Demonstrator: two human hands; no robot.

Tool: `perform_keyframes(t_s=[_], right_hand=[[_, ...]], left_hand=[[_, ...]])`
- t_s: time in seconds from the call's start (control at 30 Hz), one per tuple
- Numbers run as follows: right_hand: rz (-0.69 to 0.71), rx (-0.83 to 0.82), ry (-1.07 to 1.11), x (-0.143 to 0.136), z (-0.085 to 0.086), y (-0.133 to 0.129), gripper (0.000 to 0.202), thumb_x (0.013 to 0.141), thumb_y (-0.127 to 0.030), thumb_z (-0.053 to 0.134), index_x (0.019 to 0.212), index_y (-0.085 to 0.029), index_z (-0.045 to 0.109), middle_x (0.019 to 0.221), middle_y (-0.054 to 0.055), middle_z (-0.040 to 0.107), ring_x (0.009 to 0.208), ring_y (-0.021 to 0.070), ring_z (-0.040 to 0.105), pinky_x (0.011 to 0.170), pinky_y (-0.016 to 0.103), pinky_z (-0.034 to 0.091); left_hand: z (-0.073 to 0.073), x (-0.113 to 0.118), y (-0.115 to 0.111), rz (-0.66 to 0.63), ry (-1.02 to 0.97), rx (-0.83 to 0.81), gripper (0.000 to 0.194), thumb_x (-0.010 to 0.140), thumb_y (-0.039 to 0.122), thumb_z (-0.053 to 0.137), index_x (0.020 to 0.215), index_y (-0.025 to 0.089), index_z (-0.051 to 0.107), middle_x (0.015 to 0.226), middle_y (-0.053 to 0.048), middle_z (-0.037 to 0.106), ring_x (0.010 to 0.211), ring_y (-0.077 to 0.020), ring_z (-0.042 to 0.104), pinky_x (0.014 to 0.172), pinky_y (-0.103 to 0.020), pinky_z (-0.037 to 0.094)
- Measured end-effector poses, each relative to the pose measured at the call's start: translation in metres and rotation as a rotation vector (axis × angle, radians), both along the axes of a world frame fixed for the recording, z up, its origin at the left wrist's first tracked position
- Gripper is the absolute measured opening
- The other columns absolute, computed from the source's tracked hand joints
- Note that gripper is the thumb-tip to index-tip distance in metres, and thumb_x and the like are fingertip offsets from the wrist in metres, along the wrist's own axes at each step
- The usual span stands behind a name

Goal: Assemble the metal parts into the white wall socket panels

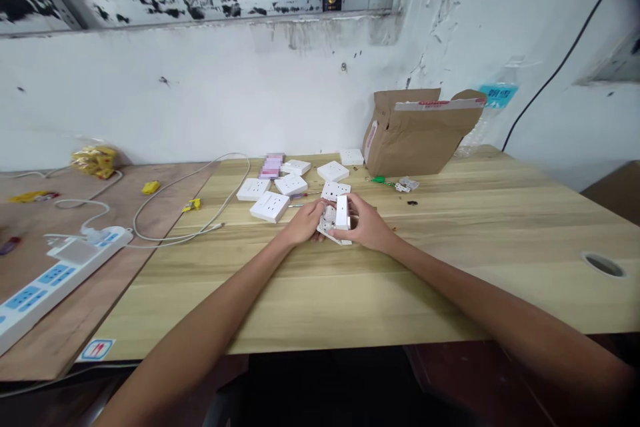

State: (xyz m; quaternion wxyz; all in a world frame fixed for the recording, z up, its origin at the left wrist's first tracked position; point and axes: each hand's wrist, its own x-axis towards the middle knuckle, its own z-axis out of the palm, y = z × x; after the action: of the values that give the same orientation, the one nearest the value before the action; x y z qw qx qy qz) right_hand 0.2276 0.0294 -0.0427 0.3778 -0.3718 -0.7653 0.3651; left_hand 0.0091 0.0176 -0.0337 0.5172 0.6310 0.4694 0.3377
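Note:
My left hand [306,221] is closed on the left edge of an opened white wall socket [327,219], whose inner side faces up. My right hand [369,223] grips a white cover piece [343,211], held tilted on edge against the right part of that socket. Its thumb and fingers are wrapped round the piece's right side. Just behind the hands lies a white socket faceplate [336,189] with dark holes. Several closed white sockets lie farther back and left, among them a near socket [270,207]. A thin metal shaft beside it runs partly hidden toward my left hand.
A cardboard box [420,137] stands at the back right, a clear bottle [495,103] behind it. Small white parts [407,184] and a green-handled tool [383,180] lie before it. At left are a power strip [65,283], a white cable [175,239] and yellow pieces [151,187].

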Motion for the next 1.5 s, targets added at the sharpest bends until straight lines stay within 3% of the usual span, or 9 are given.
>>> perform_keyframes(t_s=[0.13, 0.3, 0.43, 0.53, 0.67, 0.9, 1.03, 1.33, 1.5], right_hand=[[0.016, -0.056, 0.040, 0.010, 0.008, 0.008, 0.077, 0.074, -0.048, 0.102, 0.136, -0.028, 0.060, 0.142, 0.012, 0.075, 0.125, 0.0345, 0.076, 0.107, 0.055, 0.065], [0.011, -0.071, 0.087, 0.019, 0.021, 0.011, 0.071, 0.079, -0.056, 0.099, 0.133, -0.027, 0.064, 0.138, 0.012, 0.078, 0.125, 0.0351, 0.077, 0.109, 0.054, 0.064], [-0.024, 0.021, -0.055, 0.030, 0.026, 0.016, 0.087, 0.088, -0.064, 0.090, 0.161, -0.032, 0.054, 0.161, 0.013, 0.065, 0.144, 0.0403, 0.067, 0.120, 0.058, 0.056], [-0.082, 0.153, -0.282, 0.040, 0.024, 0.025, 0.100, 0.089, -0.069, 0.087, 0.172, -0.032, 0.045, 0.176, 0.016, 0.049, 0.161, 0.0471, 0.048, 0.129, 0.064, 0.045], [-0.062, 0.304, -0.425, 0.049, 0.012, 0.039, 0.083, 0.097, -0.065, 0.079, 0.169, -0.032, 0.052, 0.161, 0.016, 0.061, 0.150, 0.0461, 0.058, 0.125, 0.062, 0.050], [0.010, 0.417, -0.475, 0.057, -0.004, 0.057, 0.078, 0.096, -0.056, 0.081, 0.164, -0.028, 0.057, 0.164, 0.018, 0.061, 0.154, 0.0465, 0.054, 0.129, 0.070, 0.041], [-0.002, 0.483, -0.442, 0.054, 0.005, 0.049, 0.071, 0.098, -0.047, 0.079, 0.163, -0.030, 0.057, 0.163, 0.015, 0.061, 0.157, 0.0443, 0.051, 0.132, 0.071, 0.037], [0.137, 0.472, -0.317, 0.031, 0.027, 0.012, 0.039, 0.106, -0.037, 0.068, 0.145, -0.033, 0.071, 0.142, 0.011, 0.074, 0.137, 0.0393, 0.065, 0.121, 0.063, 0.049], [0.253, 0.355, -0.356, 0.030, 0.020, 0.010, 0.055, 0.099, -0.050, 0.079, 0.150, -0.034, 0.068, 0.141, 0.011, 0.074, 0.133, 0.0405, 0.067, 0.115, 0.062, 0.054]], left_hand=[[0.003, -0.003, 0.005, 0.026, -0.039, -0.105, 0.034, 0.109, 0.029, 0.041, 0.123, 0.017, 0.069, 0.066, -0.003, 0.071, 0.050, -0.0175, 0.065, 0.041, -0.024, 0.040], [0.008, -0.007, 0.009, 0.039, 0.107, -0.138, 0.025, 0.101, 0.021, 0.048, 0.111, 0.018, 0.071, 0.059, 0.000, 0.064, 0.043, -0.0164, 0.057, 0.041, -0.026, 0.040], [0.012, -0.016, 0.012, -0.019, 0.304, -0.031, 0.028, 0.102, 0.026, 0.049, 0.113, 0.019, 0.074, 0.057, 0.002, 0.062, 0.042, -0.0160, 0.052, 0.045, -0.027, 0.040], [0.016, -0.023, 0.013, -0.080, 0.453, 0.163, 0.034, 0.102, 0.028, 0.049, 0.117, 0.023, 0.079, 0.092, -0.004, 0.080, 0.069, -0.0197, 0.069, 0.062, -0.029, 0.051], [0.019, -0.027, 0.012, -0.184, 0.647, 0.368, 0.038, 0.104, 0.029, 0.047, 0.121, 0.028, 0.081, 0.115, -0.005, 0.084, 0.099, -0.0247, 0.075, 0.087, -0.034, 0.055], [0.030, -0.021, 0.002, -0.081, 0.787, 0.455, 0.045, 0.114, 0.052, 0.041, 0.114, 0.019, 0.071, 0.113, -0.016, 0.080, 0.098, -0.0314, 0.073, 0.084, -0.039, 0.051], [0.036, -0.012, -0.011, -0.137, 0.874, 0.427, 0.067, 0.094, 0.079, 0.067, 0.123, 0.019, 0.069, 0.121, -0.018, 0.076, 0.105, -0.0381, 0.073, 0.083, -0.041, 0.052], [0.035, -0.001, -0.021, -0.273, 0.833, 0.558, 0.036, 0.091, 0.028, 0.075, 0.126, 0.020, 0.071, 0.128, -0.015, 0.073, 0.121, -0.0370, 0.071, 0.096, -0.044, 0.056], [0.041, -0.018, -0.008, -0.309, 0.668, 0.505, 0.046, 0.086, 0.032, 0.083, 0.130, 0.024, 0.071, 0.138, -0.011, 0.075, 0.129, -0.0342, 0.069, 0.104, -0.043, 0.055]])
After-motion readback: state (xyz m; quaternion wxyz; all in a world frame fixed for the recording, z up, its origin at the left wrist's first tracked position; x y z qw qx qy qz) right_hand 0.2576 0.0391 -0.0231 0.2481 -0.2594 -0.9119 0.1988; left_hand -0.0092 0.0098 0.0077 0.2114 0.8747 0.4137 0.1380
